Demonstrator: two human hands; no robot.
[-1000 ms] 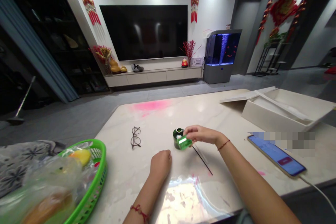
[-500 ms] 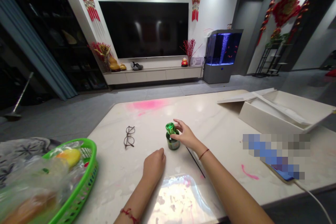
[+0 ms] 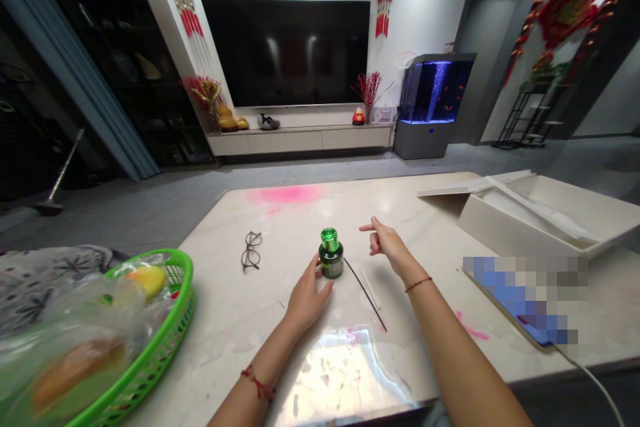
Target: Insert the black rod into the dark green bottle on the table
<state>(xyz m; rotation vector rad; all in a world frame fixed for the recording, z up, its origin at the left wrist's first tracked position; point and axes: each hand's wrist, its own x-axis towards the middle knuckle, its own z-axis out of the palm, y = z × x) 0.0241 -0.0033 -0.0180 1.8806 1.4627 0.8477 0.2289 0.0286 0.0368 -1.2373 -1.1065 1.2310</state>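
A small dark green bottle (image 3: 331, 261) with a shiny green cap stands upright in the middle of the pale marble table (image 3: 280, 227). My left hand (image 3: 307, 299) is wrapped around the bottle's near left side, fingers touching it. My right hand (image 3: 385, 245) hovers just right of the bottle with the index finger stretched toward it and nothing in it. A thin black stick (image 3: 365, 293) and a short white stick (image 3: 371, 278) lie on the table between my hands.
Folded glasses (image 3: 251, 250) lie left of the bottle. A green basket (image 3: 165, 340) with bagged fruit sits at the near left. An open white box (image 3: 545, 213) stands at the right, a phone (image 3: 520, 307) on a cable in front of it. Pink stains mark the tabletop.
My right hand set the green cap on the bottle, then let go and drew back to the right. My left hand moved forward from the table to grip the bottle.
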